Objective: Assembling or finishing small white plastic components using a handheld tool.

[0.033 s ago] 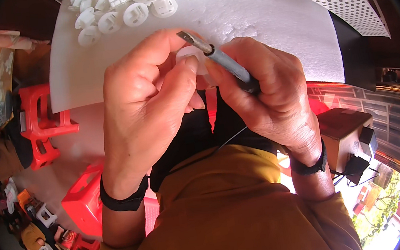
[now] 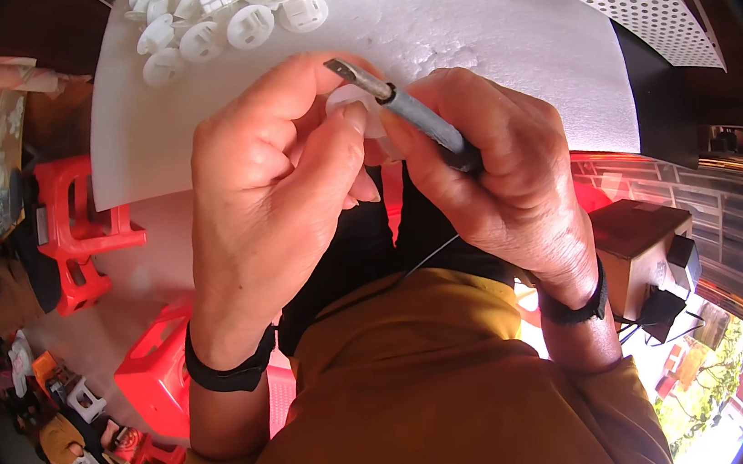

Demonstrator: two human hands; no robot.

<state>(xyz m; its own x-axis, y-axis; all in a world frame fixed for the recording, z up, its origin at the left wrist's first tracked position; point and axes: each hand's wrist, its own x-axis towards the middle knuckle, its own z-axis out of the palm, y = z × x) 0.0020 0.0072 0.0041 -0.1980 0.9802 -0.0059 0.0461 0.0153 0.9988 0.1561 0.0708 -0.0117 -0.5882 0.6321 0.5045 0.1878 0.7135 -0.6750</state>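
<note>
head view: at upper centre the left hand (image 2: pixel 269 175) pinches a white disc (image 2: pixel 345 97), the right hand (image 2: pixel 500 153) grips a grey-handled blade (image 2: pixel 418 115); a slip could nick left fingers (image 2: pixel 306 73) near its tip (image 2: pixel 342 70).

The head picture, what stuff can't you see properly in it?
All in the head view:
- White disc: partly covered by the left hand.
- Grey-handled tool: its back end is hidden by the right hand.
- White pieces: the farthest are cut off by the top edge.
- Lower-left clutter: too small to name.
</note>
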